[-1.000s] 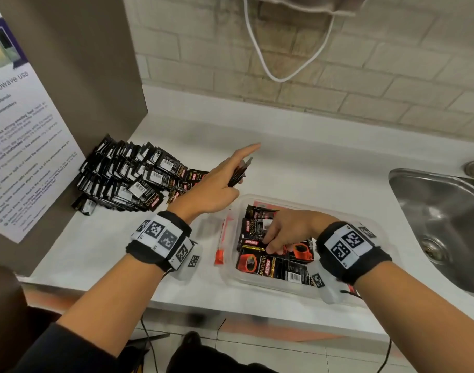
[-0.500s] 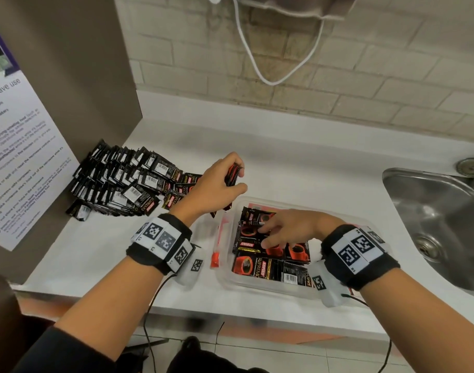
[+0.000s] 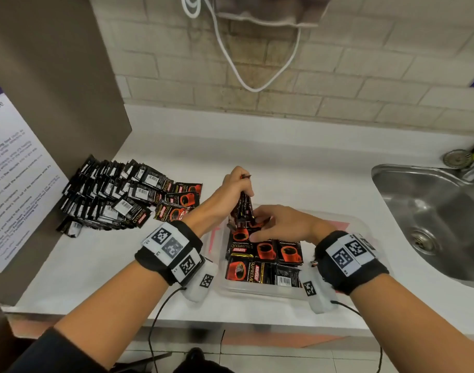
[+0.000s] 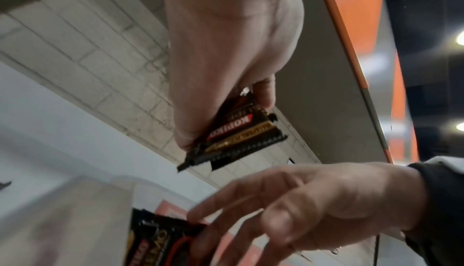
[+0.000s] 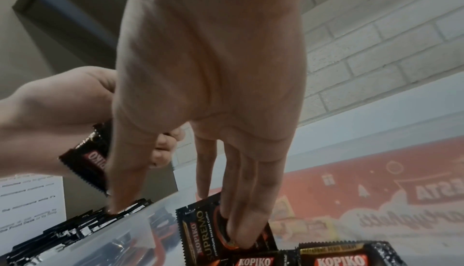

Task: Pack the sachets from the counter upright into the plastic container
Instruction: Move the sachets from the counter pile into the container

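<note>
Left hand (image 3: 234, 188) pinches a small bunch of sachets (image 3: 242, 208), perhaps 3, over the plastic container (image 3: 346, 227). Right hand (image 3: 281, 224), fingers straight, presses the packed sachets (image 3: 265, 261). Most of the work remains: the large pile (image 3: 117, 195) lies at far left.

Location: a shared kitchenette, probably in a workplace. Indicators: a stainless-steel sink (image 3: 429, 227) set in a white bench (image 3: 297, 168), a brick-tiled wall (image 3: 365, 76), and a posted microwave-use notice (image 3: 12, 184).

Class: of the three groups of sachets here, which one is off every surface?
The small bunch gripped in the left hand, above the container; the others lie flat.
</note>
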Tool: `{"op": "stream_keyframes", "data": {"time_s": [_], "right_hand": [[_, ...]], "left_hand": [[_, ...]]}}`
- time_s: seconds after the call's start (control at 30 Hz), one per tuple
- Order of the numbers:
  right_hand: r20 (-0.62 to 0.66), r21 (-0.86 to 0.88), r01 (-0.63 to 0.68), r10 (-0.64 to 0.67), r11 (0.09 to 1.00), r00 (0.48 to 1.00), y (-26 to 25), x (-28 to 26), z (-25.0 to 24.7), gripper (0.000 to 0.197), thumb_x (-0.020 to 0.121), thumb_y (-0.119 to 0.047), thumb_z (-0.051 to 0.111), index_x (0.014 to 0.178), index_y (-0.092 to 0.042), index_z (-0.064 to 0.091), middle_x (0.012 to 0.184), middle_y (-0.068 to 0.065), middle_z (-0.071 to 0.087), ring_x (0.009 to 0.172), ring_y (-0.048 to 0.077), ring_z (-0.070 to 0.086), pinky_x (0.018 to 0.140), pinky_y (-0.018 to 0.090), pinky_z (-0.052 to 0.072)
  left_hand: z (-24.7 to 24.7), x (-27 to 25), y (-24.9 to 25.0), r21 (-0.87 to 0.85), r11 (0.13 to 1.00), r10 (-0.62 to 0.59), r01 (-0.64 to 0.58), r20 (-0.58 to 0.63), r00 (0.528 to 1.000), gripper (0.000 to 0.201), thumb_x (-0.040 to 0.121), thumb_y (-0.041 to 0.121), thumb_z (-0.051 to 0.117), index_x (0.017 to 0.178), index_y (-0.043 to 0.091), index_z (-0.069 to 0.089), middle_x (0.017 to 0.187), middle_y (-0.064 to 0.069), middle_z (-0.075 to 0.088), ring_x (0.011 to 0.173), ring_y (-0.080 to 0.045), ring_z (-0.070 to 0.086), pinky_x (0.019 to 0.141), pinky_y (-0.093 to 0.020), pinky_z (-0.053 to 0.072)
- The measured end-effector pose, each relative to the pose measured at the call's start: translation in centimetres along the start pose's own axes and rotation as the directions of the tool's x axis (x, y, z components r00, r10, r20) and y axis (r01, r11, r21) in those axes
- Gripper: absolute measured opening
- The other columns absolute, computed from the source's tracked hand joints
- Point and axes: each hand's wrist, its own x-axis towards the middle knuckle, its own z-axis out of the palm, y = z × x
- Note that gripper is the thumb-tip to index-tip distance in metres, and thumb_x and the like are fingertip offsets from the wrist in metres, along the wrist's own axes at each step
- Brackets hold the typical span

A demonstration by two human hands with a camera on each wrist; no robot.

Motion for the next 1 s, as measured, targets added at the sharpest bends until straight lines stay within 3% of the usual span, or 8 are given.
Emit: {"op": "stream_keyframes", "data": {"time_s": [0.1,0.27,0.5,0.57,0.67,0.77,0.9,1.0], "right_hand": [[0.001,0.126,0.048,-0.049,0.991,0.999,-0.3,-0.7,0.1,0.066,0.077,-0.042,0.084,0.131,-0.036,0.047,0.126,-0.007,0.057,0.109,0.007,0.061,0.090,0.023,0.047],[-0.072,0.329,0.145,-0.128,0.933,0.989,-1.1,-1.5,0.7,0.063,0.080,-0.032,0.085,0.130,-0.018,0.050,0.118,0.004,0.069,0.105,0.016,0.070,0.092,0.032,0.057],[-0.097,0.487,0.100,-0.060,0.868,0.993,-0.7,-1.7,0.7,0.043,0.094,-0.001,0.064,0.130,-0.008,0.040,0.113,0.018,0.070,0.100,0.029,0.073,0.091,0.036,0.059],[-0.083,0.471,0.064,-0.028,0.880,0.996,-0.2,-1.7,0.4,0.040,0.095,-0.002,0.063,0.125,-0.008,0.039,0.112,0.018,0.070,0.100,0.031,0.073,0.094,0.043,0.058],[-0.043,0.385,0.015,0.002,0.923,0.999,0.5,-1.5,0.0,0.030,0.094,-0.006,0.064,0.115,-0.012,0.044,0.110,0.018,0.072,0.096,0.031,0.074,0.095,0.047,0.057],[-0.042,0.248,-0.013,0.024,0.969,0.999,1.0,-1.4,-0.5,0.024,0.093,-0.010,0.065,0.108,-0.015,0.047,0.110,0.011,0.071,0.088,0.023,0.076,0.090,0.043,0.059],[-0.079,0.178,-0.056,0.071,0.982,0.994,1.2,-1.1,-0.6,0.020,0.090,-0.011,0.069,0.102,-0.014,0.054,0.106,0.007,0.068,0.079,0.019,0.076,0.075,0.027,0.061],[-0.110,0.209,-0.067,0.092,0.976,0.990,0.8,-0.8,-0.2,0.025,0.088,-0.007,0.073,0.105,-0.009,0.055,0.108,0.012,0.067,0.082,0.024,0.076,0.072,0.027,0.062]], "left_hand": [[1.0,0.3,-0.4,-0.101,0.993,-0.067,0.056,-0.108,0.992,0.020,0.068,0.034,0.053,0.081,0.024,0.044,0.092,0.003,0.039,0.085,-0.016,0.038,0.080,-0.037,0.031],[2.9,0.9,-1.3,-0.088,0.989,-0.137,0.118,-0.262,0.955,0.020,0.092,0.032,0.046,0.107,0.018,0.048,0.120,-0.011,0.046,0.094,-0.019,0.052,0.068,-0.032,0.043],[3.7,0.8,-1.8,0.084,0.987,-0.102,0.134,-0.311,0.945,0.025,0.101,0.036,0.045,0.115,0.014,0.046,0.119,-0.007,0.041,0.093,-0.016,0.055,0.064,-0.029,0.045],[3.3,1.0,-2.0,0.230,0.961,-0.083,0.152,-0.285,0.955,0.026,0.101,0.038,0.047,0.111,0.014,0.049,0.115,-0.005,0.041,0.104,-0.024,0.055,0.082,-0.041,0.052],[2.1,0.9,-2.2,0.609,0.784,0.006,0.123,-0.205,0.979,0.022,0.102,0.041,0.041,0.100,0.021,0.052,0.113,-0.002,0.041,0.115,-0.023,0.038,0.101,-0.043,0.037],[0.7,0.7,-2.4,0.738,0.674,0.093,-0.043,-0.027,0.995,0.024,0.103,0.043,0.042,0.094,0.024,0.054,0.111,0.000,0.047,0.116,-0.022,0.036,0.101,-0.040,0.034],[-0.4,-0.3,-2.5,0.775,0.587,0.049,-0.234,0.254,0.966,0.030,0.093,0.047,0.062,0.113,0.026,0.053,0.109,0.006,0.046,0.111,-0.015,0.038,0.088,-0.031,0.038],[-0.3,-0.4,-3.2,0.855,0.424,0.090,-0.299,0.288,0.953,0.027,0.094,0.036,0.064,0.111,0.024,0.048,0.103,0.005,0.052,0.105,-0.019,0.047,0.078,-0.031,0.036]]}}
